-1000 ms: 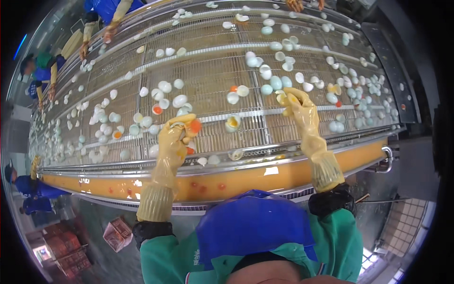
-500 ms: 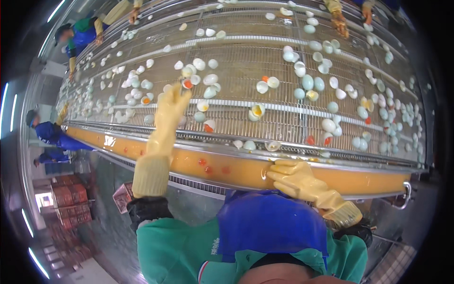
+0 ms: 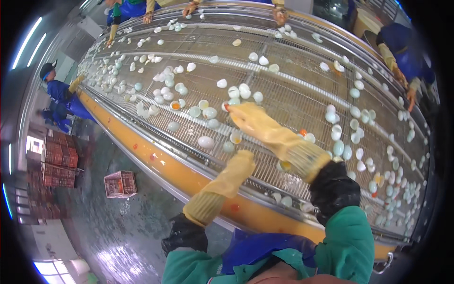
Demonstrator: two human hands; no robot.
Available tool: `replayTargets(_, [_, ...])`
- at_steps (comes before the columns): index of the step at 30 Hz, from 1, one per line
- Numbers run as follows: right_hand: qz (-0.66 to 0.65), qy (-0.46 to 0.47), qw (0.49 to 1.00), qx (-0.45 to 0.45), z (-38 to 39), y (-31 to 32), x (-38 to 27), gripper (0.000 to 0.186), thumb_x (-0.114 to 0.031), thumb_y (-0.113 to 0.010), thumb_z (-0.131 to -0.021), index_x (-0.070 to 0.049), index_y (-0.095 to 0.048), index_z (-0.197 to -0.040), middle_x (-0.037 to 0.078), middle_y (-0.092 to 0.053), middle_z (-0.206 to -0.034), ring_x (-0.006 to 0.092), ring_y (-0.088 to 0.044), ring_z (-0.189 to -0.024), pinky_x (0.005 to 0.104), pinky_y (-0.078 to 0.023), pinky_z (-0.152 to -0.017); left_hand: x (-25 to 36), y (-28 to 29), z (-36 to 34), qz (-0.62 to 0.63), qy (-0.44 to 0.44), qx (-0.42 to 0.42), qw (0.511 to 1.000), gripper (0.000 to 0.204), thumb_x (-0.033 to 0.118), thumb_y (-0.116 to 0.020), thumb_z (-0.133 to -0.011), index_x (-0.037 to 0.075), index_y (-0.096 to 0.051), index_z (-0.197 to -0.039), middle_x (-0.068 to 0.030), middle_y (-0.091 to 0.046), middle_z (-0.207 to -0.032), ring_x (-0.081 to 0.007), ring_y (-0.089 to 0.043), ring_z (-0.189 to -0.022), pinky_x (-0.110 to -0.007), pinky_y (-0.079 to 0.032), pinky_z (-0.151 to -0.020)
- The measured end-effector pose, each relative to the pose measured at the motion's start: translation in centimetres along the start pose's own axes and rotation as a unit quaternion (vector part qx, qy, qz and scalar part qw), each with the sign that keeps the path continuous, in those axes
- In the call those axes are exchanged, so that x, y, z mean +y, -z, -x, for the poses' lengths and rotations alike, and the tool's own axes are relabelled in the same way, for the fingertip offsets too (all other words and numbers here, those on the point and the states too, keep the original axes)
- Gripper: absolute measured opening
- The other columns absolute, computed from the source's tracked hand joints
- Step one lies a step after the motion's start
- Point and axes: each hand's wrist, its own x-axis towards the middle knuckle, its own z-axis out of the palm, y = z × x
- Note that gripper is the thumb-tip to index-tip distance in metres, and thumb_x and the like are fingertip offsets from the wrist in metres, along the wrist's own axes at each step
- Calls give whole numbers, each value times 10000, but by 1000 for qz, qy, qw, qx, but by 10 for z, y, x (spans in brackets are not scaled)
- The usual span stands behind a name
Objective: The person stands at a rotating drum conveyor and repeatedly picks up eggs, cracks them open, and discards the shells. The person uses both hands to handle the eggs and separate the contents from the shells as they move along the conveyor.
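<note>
My right hand (image 3: 257,124), in a yellow rubber glove, reaches across the wire-mesh conveyor (image 3: 208,57). Its fingertips are closed at a white eggshell (image 3: 224,106) with an orange-red yolk. Lower down, my left hand (image 3: 239,166), gloved alike, hangs over the conveyor's near rail; its fingers are curled out of sight, so its grip cannot be made out. Close to it lie a half shell with yellow residue (image 3: 235,137), a bluish shell (image 3: 229,147) and a pale whole-looking egg (image 3: 205,142). Many white and bluish shells are scattered over the mesh.
A trough of orange-yellow liquid (image 3: 184,182) with a few yolks runs along the near side. Gloved co-workers' hands (image 3: 280,16) work at the far edge; another co-worker (image 3: 59,90) stands at left. A red crate (image 3: 120,184) sits on the wet floor near stacked crates (image 3: 60,158).
The view has turned. My right hand has gone from the trough out over the mesh to an eggshell. My left hand has drawn back from the shells toward the near rail.
</note>
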Motion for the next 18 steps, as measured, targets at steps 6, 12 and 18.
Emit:
replayTargets(6, [200, -87, 975, -45, -98, -115, 60, 240, -193, -563, -963, -137, -739, -1117, 167, -750, -1066, 358, -718, -1024, 466, -567, -858, 55, 10, 25, 15, 67, -55, 996, 329, 187, -656, -907, 35, -681, -1198, -259, -691, -1212, -422, -685, -1129, -486, -539, -975])
replayTargets(12, [-114, -186, 976, 12, -42, -66, 42, 198, -212, -592, -983, -114, -732, -1084, 172, -738, -994, 296, -719, -942, 424, -564, -813, 57, -4, 52, 242, 19, -9, 970, 207, 223, -683, -952, 92, -710, -1110, -142, -730, -998, -274, -729, -781, -409, -577, -726])
replayTargets(18, [-494, -197, 844, 72, 193, 58, 35, 266, -119, -675, -986, -68, -667, -1248, 57, -735, -1172, 112, -684, -843, 257, -544, -633, 114, 7, 126, 512, -9, -101, 853, 280, 125, -699, -944, 37, -660, -1207, -71, -736, -990, -72, -531, -582, -223, -438, -533])
